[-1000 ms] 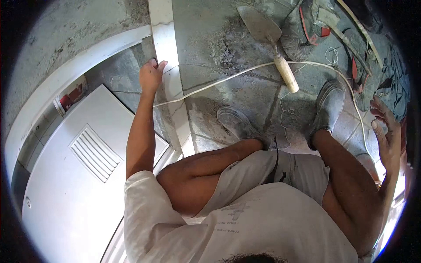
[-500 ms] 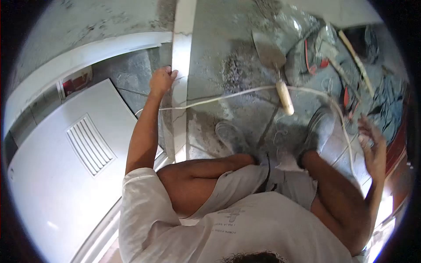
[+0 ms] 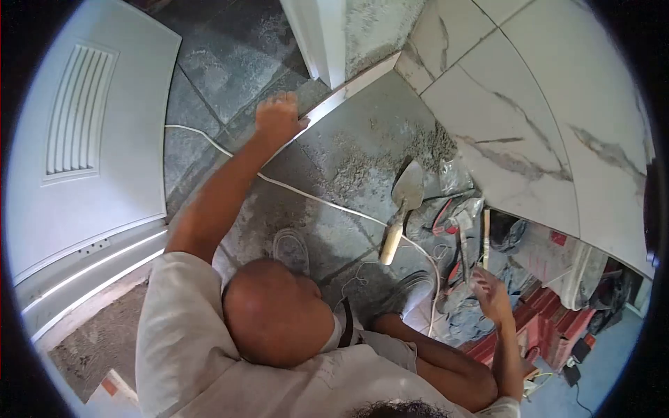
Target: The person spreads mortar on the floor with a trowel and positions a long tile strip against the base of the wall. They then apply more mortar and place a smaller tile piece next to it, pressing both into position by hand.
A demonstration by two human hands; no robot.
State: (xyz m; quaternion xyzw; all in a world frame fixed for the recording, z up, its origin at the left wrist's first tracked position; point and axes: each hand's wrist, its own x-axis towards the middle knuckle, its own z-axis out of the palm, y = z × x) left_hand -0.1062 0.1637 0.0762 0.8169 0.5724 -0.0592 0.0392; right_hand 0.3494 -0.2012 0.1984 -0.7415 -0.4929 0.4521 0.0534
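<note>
My left hand (image 3: 279, 117) is over a narrow white threshold strip (image 3: 355, 83) on the floor, fingers bent down on one side and thumb on the other. My right hand (image 3: 491, 292) hovers at the right beside a heap of tools and bags, its fingers loosely bent and apart with nothing visible in them. Between the hands a trowel (image 3: 408, 187) with a wooden handle lies on the grey floor. A white cable (image 3: 327, 202) runs across the floor, passing under my left arm and by the trowel handle.
A white louvred door (image 3: 132, 125) stands at the left, and a white door frame (image 3: 320, 42) rises beyond the strip. Marble-look wall tiles (image 3: 516, 125) cover the upper right. Loose mortar crumbs (image 3: 352, 171) lie near the trowel. Red boxes (image 3: 550, 317) are stacked at lower right.
My view has swung to the right, bringing the tiled wall and red boxes into sight. My left hand stays at the strip, its fingers now further over it. The trowel lies on the floor as before.
</note>
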